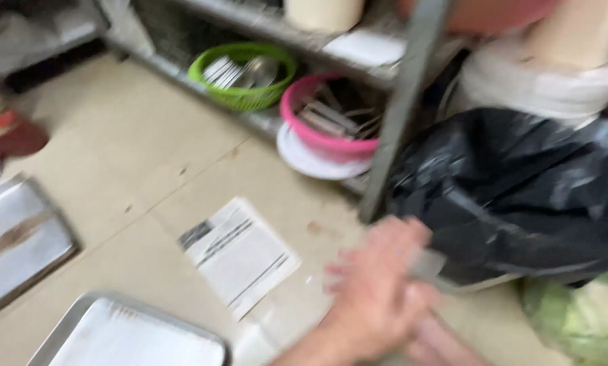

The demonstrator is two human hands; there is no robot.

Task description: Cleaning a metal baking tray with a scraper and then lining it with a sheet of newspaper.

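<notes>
The view is smeared by motion. My left hand [378, 295] reaches in from the bottom centre over the beige surface, fingers pointing up and right toward a black bag [514, 190]. My right hand [439, 346] lies just under it, pressed against it, and only its pinkish fingers show. A small greyish translucent bit [427, 264] sits at the left fingertips. Blur hides whether either hand grips it.
A printed paper sheet [239, 254] lies left of the hands. Metal trays sit at bottom left [134, 335] and far left [15, 237]. A green basket [246, 74] and a pink basket [327, 125] hold utensils by a grey shelf post [402, 115]. A cabbage [585, 318] is at bottom right.
</notes>
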